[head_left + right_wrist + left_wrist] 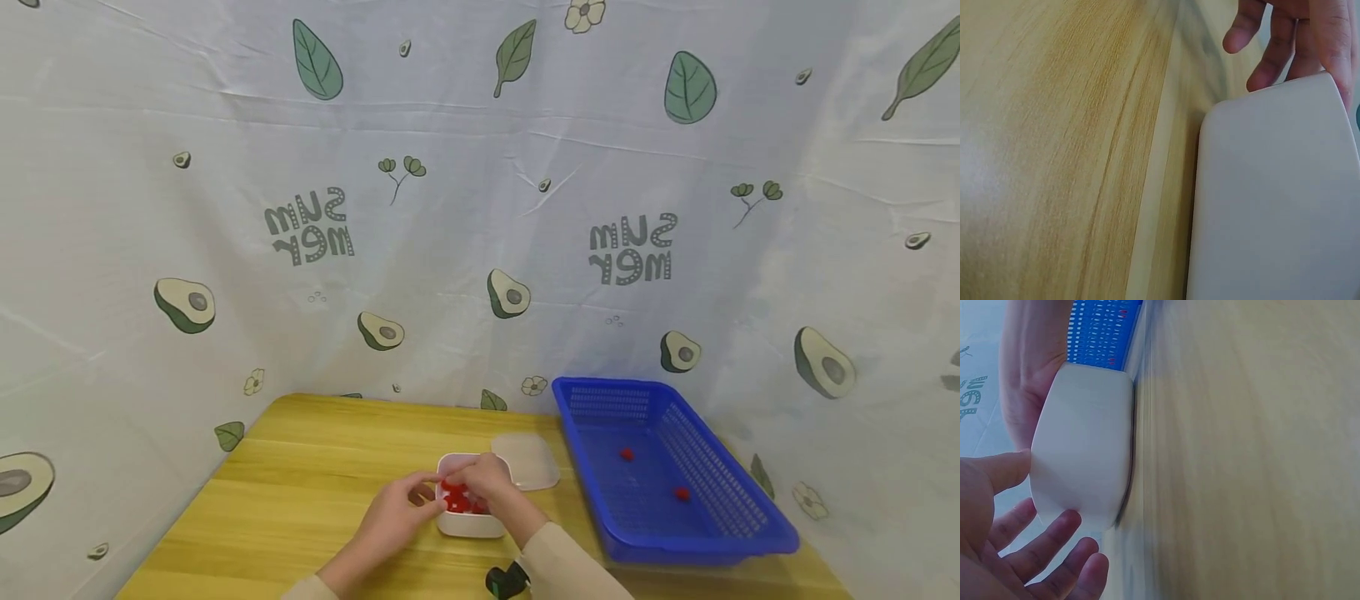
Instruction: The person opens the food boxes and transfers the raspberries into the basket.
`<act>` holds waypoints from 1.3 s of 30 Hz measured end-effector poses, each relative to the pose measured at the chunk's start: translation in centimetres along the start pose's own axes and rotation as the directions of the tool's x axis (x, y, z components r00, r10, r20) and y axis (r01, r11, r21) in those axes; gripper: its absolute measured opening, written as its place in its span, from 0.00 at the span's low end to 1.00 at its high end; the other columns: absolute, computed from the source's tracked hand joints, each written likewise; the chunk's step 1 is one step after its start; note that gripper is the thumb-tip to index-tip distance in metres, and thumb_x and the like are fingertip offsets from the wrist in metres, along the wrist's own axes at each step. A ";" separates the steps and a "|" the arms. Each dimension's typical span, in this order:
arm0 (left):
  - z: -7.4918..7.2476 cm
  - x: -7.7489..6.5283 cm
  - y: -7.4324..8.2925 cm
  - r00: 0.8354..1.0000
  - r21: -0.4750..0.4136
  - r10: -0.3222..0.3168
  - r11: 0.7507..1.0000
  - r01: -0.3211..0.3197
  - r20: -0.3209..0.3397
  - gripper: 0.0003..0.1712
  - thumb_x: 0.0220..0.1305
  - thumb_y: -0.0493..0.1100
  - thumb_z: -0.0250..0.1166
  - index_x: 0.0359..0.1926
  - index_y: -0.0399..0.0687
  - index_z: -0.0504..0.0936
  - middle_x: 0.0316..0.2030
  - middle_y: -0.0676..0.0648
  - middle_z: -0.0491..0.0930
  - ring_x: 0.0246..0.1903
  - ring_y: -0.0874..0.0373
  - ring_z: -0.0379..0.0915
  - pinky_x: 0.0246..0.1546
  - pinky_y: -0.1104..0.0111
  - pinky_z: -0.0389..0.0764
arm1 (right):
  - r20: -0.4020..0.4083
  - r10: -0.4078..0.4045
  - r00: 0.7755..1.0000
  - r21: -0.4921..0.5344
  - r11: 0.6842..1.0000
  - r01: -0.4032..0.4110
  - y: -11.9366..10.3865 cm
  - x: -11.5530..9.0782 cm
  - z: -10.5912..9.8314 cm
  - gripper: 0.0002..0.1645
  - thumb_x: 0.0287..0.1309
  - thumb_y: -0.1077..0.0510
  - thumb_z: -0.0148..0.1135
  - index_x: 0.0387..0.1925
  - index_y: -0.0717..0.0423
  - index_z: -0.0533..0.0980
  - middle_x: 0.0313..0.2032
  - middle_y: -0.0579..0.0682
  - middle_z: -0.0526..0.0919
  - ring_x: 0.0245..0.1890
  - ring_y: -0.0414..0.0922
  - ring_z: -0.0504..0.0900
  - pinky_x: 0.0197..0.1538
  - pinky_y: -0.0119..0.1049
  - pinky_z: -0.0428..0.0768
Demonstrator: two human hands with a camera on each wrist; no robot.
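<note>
A white box (471, 525) with rounded corners stands on the table, and bright red pieces (457, 500) lie in it, too small to name. At its left end, my left hand (396, 512) holds the corner; the thumb touches the rim in the left wrist view, while some of the spread fingers sit against or near the side wall (1085, 444). My right hand (487, 481) reaches over the box's right side, its fingers down at the opening close to the left fingertips. What those right fingertips hold, if anything, is hidden.
A blue perforated basket (592, 500) stands on the right, with two small red pieces (681, 493) on its floor. Behind the box lies a translucent lid (536, 461). A printed curtain (450, 250) hangs behind the wooden table (315, 467).
</note>
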State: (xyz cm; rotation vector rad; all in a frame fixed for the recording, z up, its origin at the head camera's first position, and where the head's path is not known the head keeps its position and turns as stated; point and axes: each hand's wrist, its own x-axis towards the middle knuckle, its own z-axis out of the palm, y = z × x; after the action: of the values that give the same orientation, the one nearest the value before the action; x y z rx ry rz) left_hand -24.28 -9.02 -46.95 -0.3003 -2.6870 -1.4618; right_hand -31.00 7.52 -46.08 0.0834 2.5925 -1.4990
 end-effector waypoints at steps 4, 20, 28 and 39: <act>0.0 0.0 -0.1 1.000 -0.001 0.006 1.000 -0.006 -0.005 0.23 0.62 0.52 0.72 0.55 0.49 0.83 0.37 0.53 0.84 0.38 0.57 0.76 0.37 0.63 0.78 | 0.003 0.005 1.000 0.007 1.000 -0.005 0.0 0.1 0.2 0.14 0.47 0.57 0.77 0.35 0.61 0.85 0.30 0.51 0.82 0.25 0.46 0.77 0.26 0.32 0.77; 0.0 0.1 -0.2 1.000 0.006 0.013 1.000 -0.013 -0.005 0.22 0.62 0.51 0.72 0.55 0.50 0.84 0.37 0.53 0.84 0.37 0.58 0.76 0.36 0.66 0.77 | -0.023 -0.003 1.000 -0.096 0.995 0.001 -0.5 0.4 0.6 0.08 0.48 0.60 0.76 0.31 0.59 0.86 0.28 0.50 0.82 0.29 0.47 0.77 0.31 0.34 0.79; -0.1 0.1 -0.2 1.000 0.000 -0.019 1.000 0.019 0.007 0.23 0.62 0.52 0.72 0.56 0.50 0.83 0.38 0.53 0.84 0.38 0.57 0.76 0.37 0.64 0.78 | -0.004 -0.031 1.000 -0.104 0.994 0.030 -0.4 0.2 0.7 0.06 0.53 0.60 0.74 0.33 0.59 0.87 0.30 0.50 0.84 0.29 0.47 0.77 0.32 0.35 0.79; 0.0 0.2 -0.5 1.000 -0.019 -0.025 0.999 0.026 0.019 0.24 0.61 0.53 0.72 0.56 0.51 0.83 0.38 0.53 0.83 0.38 0.56 0.75 0.37 0.64 0.78 | 0.012 -0.040 0.999 -0.091 0.995 0.041 -0.3 -0.1 0.5 0.05 0.56 0.58 0.72 0.34 0.55 0.88 0.31 0.50 0.84 0.30 0.47 0.77 0.32 0.35 0.77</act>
State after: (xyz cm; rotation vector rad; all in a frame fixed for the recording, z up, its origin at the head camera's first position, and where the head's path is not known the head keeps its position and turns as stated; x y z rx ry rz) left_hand -24.60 -9.23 -47.31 -0.2830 -2.7026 -1.4998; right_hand -30.89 6.93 -46.08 0.0130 2.6656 -1.3872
